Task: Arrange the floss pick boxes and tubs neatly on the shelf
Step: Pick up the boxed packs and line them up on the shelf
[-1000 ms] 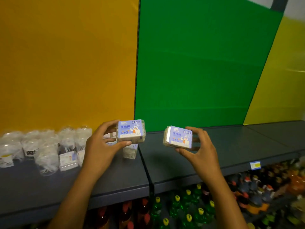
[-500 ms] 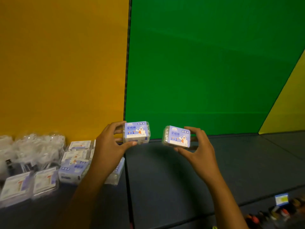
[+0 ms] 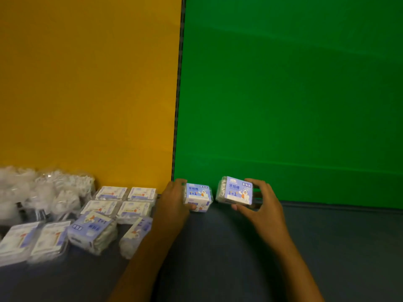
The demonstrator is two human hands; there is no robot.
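Observation:
My left hand (image 3: 174,203) grips a clear floss pick box with a blue label (image 3: 198,196), held low against the dark shelf (image 3: 327,247) at the foot of the green back panel. My right hand (image 3: 262,205) holds a second, matching box (image 3: 236,190) just to its right, tilted and slightly above the shelf. To the left, more floss pick boxes (image 3: 122,205) lie flat in rough rows, two of them tipped over (image 3: 92,233). Clear tubs of white floss picks (image 3: 54,190) crowd the far left against the orange panel.
An orange back panel (image 3: 87,83) and a green one (image 3: 294,83) meet at a dark vertical seam (image 3: 178,94). The shelf surface stretches bare to the right of my hands and toward the near edge.
Both hands have moved forward and down toward the back of the shelf with their boxes. The left box now sits at shelf level. The view has shifted closer; the lower shelf is out of sight.

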